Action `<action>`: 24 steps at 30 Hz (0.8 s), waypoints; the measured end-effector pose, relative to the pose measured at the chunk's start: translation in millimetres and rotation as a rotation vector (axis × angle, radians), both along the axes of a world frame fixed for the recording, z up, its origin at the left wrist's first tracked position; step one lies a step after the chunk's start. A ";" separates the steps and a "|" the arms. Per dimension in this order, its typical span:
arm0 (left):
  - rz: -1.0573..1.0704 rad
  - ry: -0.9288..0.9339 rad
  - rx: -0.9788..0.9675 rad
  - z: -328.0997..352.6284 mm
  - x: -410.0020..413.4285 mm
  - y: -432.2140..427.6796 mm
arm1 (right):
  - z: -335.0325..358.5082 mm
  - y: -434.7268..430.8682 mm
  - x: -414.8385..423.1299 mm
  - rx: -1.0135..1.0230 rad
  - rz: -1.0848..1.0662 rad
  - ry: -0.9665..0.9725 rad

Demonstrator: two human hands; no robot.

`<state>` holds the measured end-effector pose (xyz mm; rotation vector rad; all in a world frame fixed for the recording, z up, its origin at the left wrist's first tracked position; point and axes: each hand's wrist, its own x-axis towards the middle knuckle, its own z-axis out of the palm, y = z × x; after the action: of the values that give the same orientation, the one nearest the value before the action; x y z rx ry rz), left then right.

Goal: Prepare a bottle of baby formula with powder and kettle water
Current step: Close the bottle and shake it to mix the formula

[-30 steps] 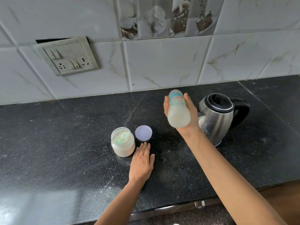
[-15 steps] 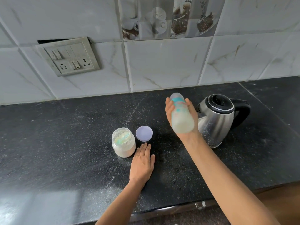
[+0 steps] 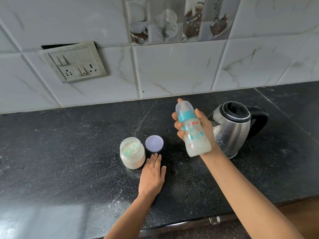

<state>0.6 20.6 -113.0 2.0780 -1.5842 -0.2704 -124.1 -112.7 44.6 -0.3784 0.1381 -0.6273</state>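
**Plastic baby bottle (image 3: 193, 133), translucent with a teal collar, gripped over a speckled black stone countertop (image 3: 69, 152)**

Cloudy white liquid sits in the base of the baby bottle, which is capped and tilted in the air in front of a steel electric kettle (image 3: 233, 128) with a black lid and handle. The right hand (image 3: 206, 128) wraps its middle from behind, fingers and thumb curled round the sides. The left hand (image 3: 151, 176) lies flat on the countertop, fingers together, just beside an open clear jar of white powder (image 3: 132, 155) and its round lilac lid (image 3: 154, 143). The bottle probably feels light, stiff and smooth, and may be slippery if wet. The body below the collar looks like the surest place to hold it.
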 end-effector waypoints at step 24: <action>-0.003 -0.018 0.004 -2.5 0.5 0.0 | -8.3 -6.0 5.2 0.299 -0.133 -0.069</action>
<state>1.1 20.6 -115.5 2.0868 -1.5986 -0.2572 -118.9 -118.7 36.2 -0.0589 0.1895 -0.7381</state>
